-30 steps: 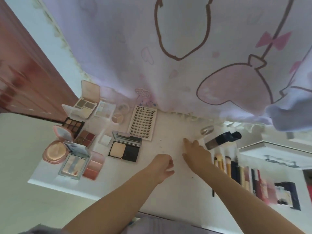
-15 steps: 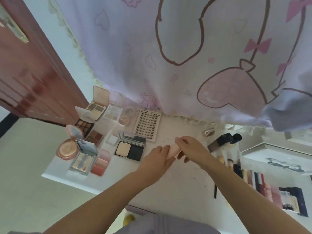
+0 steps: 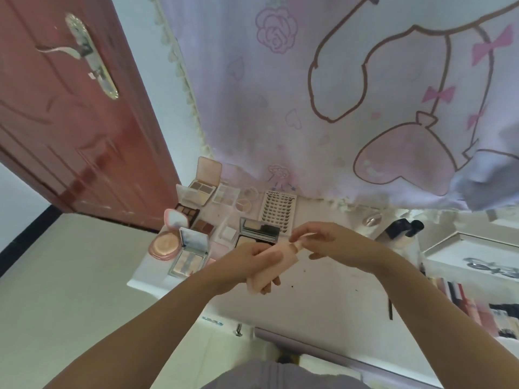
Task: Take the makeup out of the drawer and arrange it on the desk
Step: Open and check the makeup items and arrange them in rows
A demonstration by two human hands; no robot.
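My left hand [image 3: 247, 262] grips a pale pink makeup tube [image 3: 273, 265] above the white desk [image 3: 323, 293]. My right hand [image 3: 334, 241] pinches the tube's upper end with thumb and fingertips. Open palettes [image 3: 196, 189], a round pink compact [image 3: 164, 244], a black powder compact [image 3: 258, 233] and a lash tray [image 3: 276, 209] lie at the desk's back left. A dark foundation bottle [image 3: 401, 230] lies at the right, and lipsticks and brushes [image 3: 463, 301] line the right edge.
A red-brown door [image 3: 70, 122] stands at the left. A pink cartoon curtain [image 3: 337, 94] hangs behind the desk. A white tray [image 3: 471, 256] sits at the right. The drawer front [image 3: 309, 346] shows below the desk's near edge.
Both hands came together and lifted the pink tube off the desk toward me. My head tilted up, so the door and curtain fill more of the view.
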